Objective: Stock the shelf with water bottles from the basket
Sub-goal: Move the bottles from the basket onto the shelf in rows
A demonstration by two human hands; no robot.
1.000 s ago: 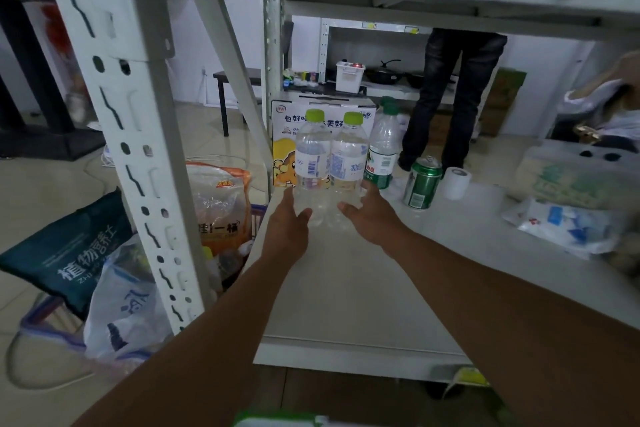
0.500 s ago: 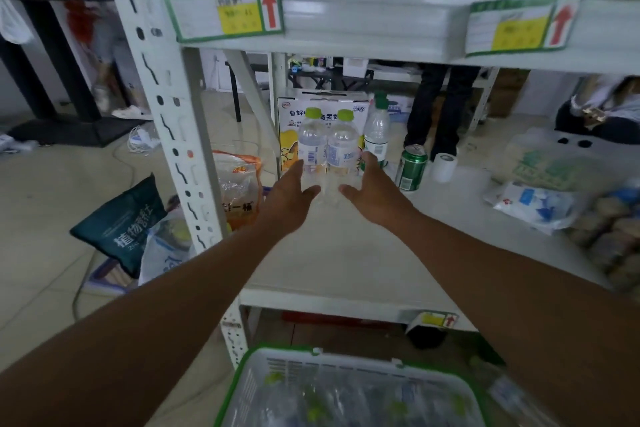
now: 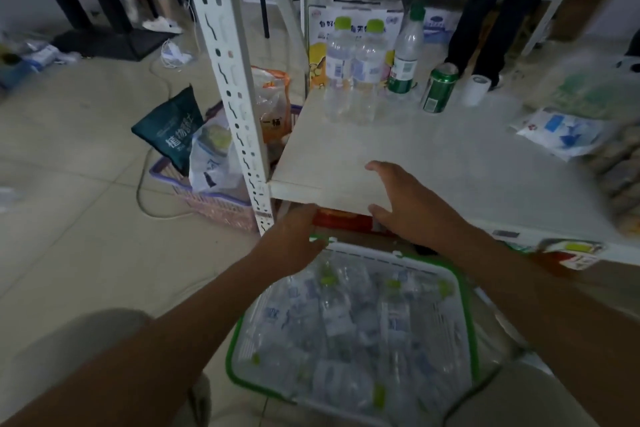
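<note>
Our left hand [image 3: 294, 241] and right hand [image 3: 414, 206], both empty with fingers loosely spread, hover between the front edge of the shelf [image 3: 346, 166] and the basket [image 3: 471, 329] below. Two green-capped water bottles [image 3: 340, 62] stand upright, touching, near the shelf's back left corner. We judge stocking barely begun, since many more bottles [image 3: 346, 322] lie in the basket.

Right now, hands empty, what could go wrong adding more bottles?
The two clear lime-capped bottles stand near the pale shelf's left edge; a nudge could tip them off. The green metal can nearby may get knocked. Bottles lie jumbled in the green-rimmed white basket, so grips may slip.
</note>
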